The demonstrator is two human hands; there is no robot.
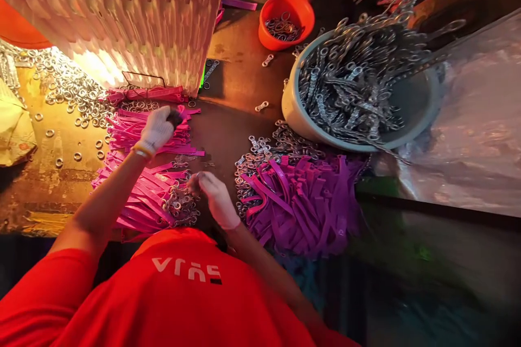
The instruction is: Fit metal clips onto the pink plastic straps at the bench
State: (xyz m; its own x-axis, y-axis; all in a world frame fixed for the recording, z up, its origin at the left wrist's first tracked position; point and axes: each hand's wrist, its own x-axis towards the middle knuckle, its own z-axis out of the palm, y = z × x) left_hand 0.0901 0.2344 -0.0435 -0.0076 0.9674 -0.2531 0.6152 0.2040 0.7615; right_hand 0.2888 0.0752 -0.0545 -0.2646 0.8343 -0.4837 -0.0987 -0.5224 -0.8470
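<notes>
Beneath my left hand [158, 129], many pink straps [140, 198] seem left, finished count unclear, my right hand [216, 199] nearby, 2 curled grips whose contents I cannot tell.

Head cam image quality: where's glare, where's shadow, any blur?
Head view: glare washes out the lower left part of the ribbed panel; head view: deep shadow swallows the lower right corner, below the plastic sheet; head view: the right hand looks slightly soft, possibly motion blur.
</notes>
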